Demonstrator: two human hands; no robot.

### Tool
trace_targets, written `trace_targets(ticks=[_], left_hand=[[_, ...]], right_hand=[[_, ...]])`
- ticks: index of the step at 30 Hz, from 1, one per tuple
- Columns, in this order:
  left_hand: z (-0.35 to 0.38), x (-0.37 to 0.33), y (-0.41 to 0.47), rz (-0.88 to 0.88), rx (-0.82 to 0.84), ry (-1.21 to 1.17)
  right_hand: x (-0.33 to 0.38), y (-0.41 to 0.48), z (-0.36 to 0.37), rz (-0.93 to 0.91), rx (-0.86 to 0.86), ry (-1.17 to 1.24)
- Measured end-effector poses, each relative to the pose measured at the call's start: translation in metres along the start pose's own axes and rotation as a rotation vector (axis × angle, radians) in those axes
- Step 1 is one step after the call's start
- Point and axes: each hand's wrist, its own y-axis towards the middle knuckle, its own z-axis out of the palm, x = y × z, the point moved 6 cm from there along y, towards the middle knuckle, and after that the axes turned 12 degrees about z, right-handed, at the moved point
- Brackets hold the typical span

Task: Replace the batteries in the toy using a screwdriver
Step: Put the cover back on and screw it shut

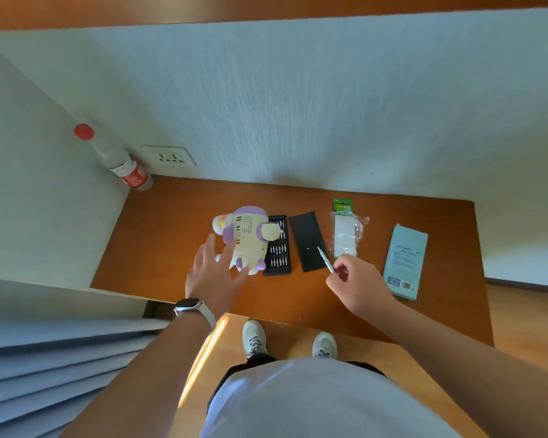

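A cream and purple toy (249,238) lies back side up on the wooden table (159,248), its speaker grille showing. My left hand (214,273) is spread open just left of the toy, fingertips at its lower edge. My right hand (356,284) pinches a thin silver screwdriver (325,259), whose tip points up and left over a black lid (307,241). A black tray of screwdriver bits (279,251) lies between the toy and the lid. A clear battery pack with a green header (345,232) lies to the right of the lid.
A light blue box (405,260) lies at the table's right side. A plastic bottle with a red cap (121,162) stands in the back left corner beside a wall socket (170,156). Walls close in the back and left. A grey curtain (45,349) hangs at lower left.
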Motion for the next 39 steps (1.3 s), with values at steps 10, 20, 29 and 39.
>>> trace_targets(ticks=[10,20,29,39], left_hand=[[0.008,-0.012,0.016,0.043,-0.019,-0.105],[-0.01,-0.029,0.02,0.095,-0.157,0.013],[-0.018,-0.124,0.029,0.57,-0.197,-0.029],[0.045,-0.15,0.077,0.505,0.158,0.014]], right_hand=[[-0.021,0.002,-0.012,0.057,-0.048,0.012],[-0.02,0.007,-0.016,0.043,-0.039,0.045],[-0.038,0.004,-0.029,0.074,-0.045,0.039],[-0.062,-0.016,-0.051,0.116,-0.044,0.183]])
